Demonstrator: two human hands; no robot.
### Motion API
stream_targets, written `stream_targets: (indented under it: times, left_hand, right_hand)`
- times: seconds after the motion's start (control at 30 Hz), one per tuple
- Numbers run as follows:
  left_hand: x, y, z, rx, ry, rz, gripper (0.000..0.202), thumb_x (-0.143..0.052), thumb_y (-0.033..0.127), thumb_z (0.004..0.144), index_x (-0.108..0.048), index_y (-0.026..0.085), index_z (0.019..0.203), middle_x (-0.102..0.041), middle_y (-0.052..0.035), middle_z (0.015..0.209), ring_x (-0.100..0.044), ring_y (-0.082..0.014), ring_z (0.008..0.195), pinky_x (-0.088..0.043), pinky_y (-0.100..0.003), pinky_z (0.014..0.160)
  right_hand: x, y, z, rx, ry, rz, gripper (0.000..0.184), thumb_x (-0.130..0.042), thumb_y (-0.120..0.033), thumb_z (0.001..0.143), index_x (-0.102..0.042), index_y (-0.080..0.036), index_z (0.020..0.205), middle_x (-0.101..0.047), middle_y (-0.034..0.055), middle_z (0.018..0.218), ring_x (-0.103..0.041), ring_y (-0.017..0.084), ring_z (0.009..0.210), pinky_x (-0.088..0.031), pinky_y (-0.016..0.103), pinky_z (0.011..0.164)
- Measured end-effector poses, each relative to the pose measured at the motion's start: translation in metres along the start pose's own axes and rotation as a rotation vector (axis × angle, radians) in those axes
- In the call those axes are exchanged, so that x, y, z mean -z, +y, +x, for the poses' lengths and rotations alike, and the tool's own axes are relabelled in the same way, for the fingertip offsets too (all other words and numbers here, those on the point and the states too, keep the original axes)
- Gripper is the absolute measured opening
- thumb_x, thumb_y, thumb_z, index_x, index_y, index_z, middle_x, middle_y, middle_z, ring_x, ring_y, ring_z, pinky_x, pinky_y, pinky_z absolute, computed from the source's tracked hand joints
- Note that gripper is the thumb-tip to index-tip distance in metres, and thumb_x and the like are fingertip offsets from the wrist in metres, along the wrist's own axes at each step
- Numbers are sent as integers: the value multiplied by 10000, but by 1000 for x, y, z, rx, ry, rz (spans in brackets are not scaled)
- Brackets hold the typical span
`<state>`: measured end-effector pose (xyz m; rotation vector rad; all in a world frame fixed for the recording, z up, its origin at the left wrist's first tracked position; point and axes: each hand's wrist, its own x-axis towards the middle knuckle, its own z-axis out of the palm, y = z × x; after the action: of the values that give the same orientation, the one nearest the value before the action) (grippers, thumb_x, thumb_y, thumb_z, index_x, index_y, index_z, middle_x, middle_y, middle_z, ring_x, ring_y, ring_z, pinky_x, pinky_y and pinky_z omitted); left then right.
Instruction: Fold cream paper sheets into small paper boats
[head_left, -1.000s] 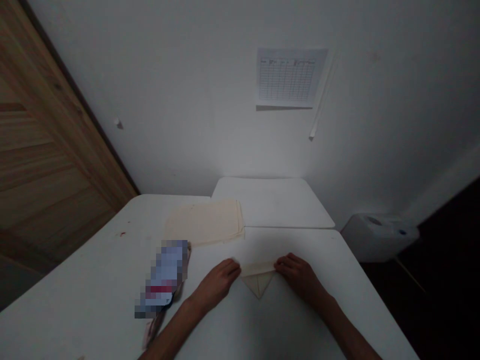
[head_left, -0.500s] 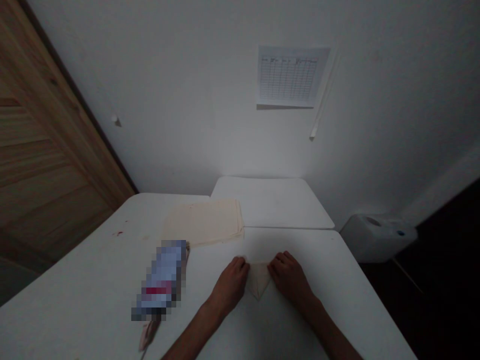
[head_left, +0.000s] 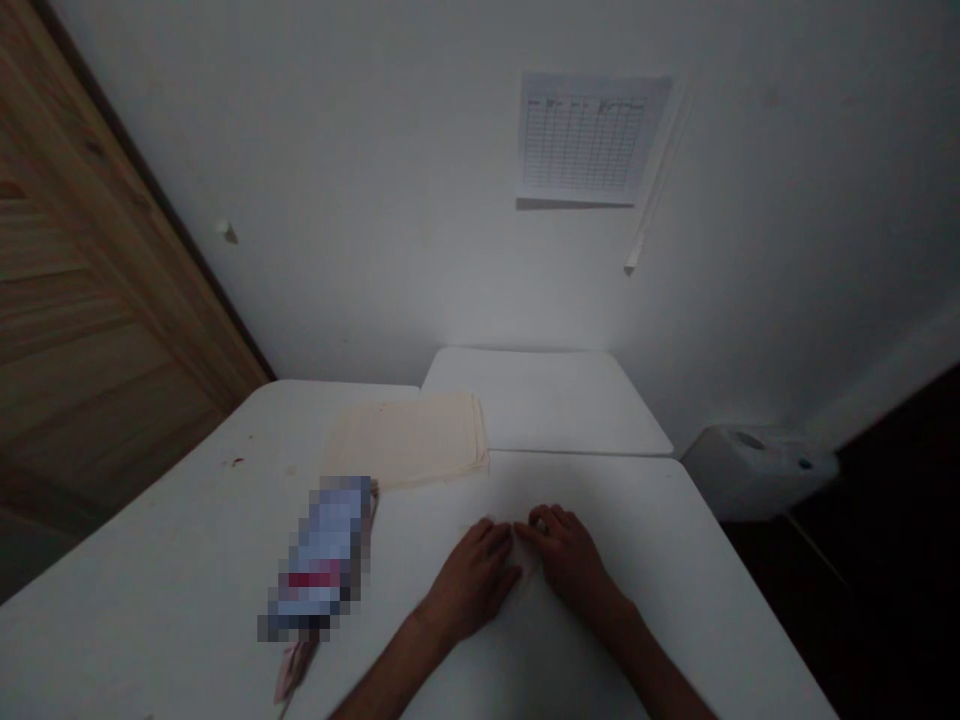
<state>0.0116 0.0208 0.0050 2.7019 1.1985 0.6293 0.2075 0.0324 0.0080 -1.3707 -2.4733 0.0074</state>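
A small folded cream sheet (head_left: 528,574) lies on the white table, mostly covered by my hands; whether it is paper or cloth I cannot make out. My left hand (head_left: 480,575) rests over its left side, fingers bent at the upper edge and thumb stretched along the lower part. From the other side, my right hand (head_left: 566,550) has its fingers curled and pinched at the upper edge. The fingertips of both hands nearly meet at the middle of that edge. Beyond my left hand is a stack of flat cream sheets (head_left: 409,440) with uneven edges.
A blurred-out bluish object (head_left: 326,555) lies left of my left arm, a pinkish strip (head_left: 294,668) below it. A white panel (head_left: 551,400) adjoins the table (head_left: 645,540) at the wall. A white container (head_left: 757,475) stands beyond the right edge. A printed sheet (head_left: 589,140) hangs above.
My hands have drawn closer together over the folded sheet, covering more of it. My left thumb has come out over its lower part, and the downward-pointing triangle no longer shows clearly.
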Motion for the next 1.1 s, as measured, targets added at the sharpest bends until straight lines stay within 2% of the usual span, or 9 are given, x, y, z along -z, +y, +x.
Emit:
stream_targets:
  times: [0.27,0.57,0.9,1.1]
  left_hand:
    - [1,2,-1,13,31,5,329,-566,216,851,-563,153,1174,-595,-110,1212,-535,-282,1081,-478,-464,957]
    - [2,9,-2,36,27,72,306,-507,213,880,-584,129,1165,-593,-122,1238,-549,-282,1052,-498,-456,927]
    - [-7,12,-1,69,54,109,273,-503,207,871,-605,138,1116,-602,-134,1221,-556,-282,1053,-490,-476,921]
    - [-9,12,-2,92,56,110,379,-590,305,844,-580,114,1171,-590,-146,1248,-531,-321,1100,-474,-498,946]
  right_hand:
    - [6,-5,1,-22,-41,-18,472,-505,-56,877,-546,-329,1259,-584,37,1038,-504,194,939,-364,316,809]
    - [11,2,-19,-191,-11,-71,422,-506,-78,864,-582,-300,1214,-573,65,1065,-507,222,955,-358,339,829]
    - [7,17,-35,-292,99,-78,285,-488,-203,923,-600,-266,1177,-567,73,1017,-515,221,926,-386,348,816]
    - [3,20,-36,-291,198,-81,249,-496,-215,917,-604,-200,1140,-578,97,1007,-521,239,931,-413,383,832]
